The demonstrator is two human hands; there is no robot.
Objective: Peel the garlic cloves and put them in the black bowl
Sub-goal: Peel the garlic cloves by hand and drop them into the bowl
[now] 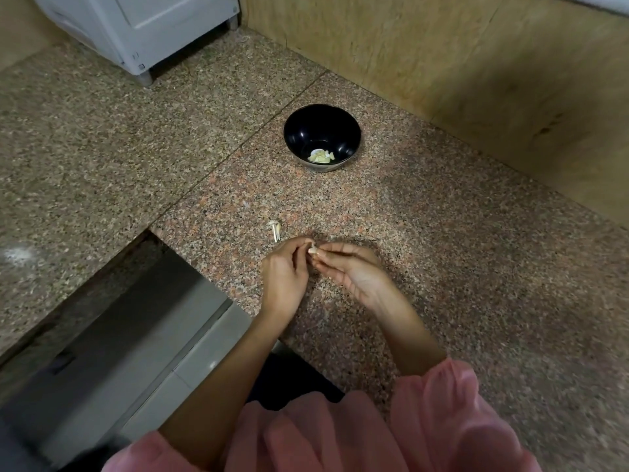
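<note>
Garlic clove (pixel 312 250) pinched between left grip (pixel 284 277) and right grip (pixel 354 270) over a speckled granite worktop (pixel 442 250).
Pink gathered sleeves (pixel 442 420) lie nearest, with a smooth grey metal surface (pixel 136 335) sunk in a cut-out left of the arms. Both grips are narrow, fingertips meeting on the small pale clove just above the brown-and-pink flecked stone. Just beyond the left grip lies a papery skin scrap (pixel 275 229) with a thin stalk. Farther out, well apart from both grips, the round glossy black bowl (pixel 340 131) holds a few creamy peeled cloves (pixel 321 156) at its bottom. Behind stands a rough wooden panel (pixel 476 63); far left, a white appliance (pixel 136 28) on short feet.
</note>
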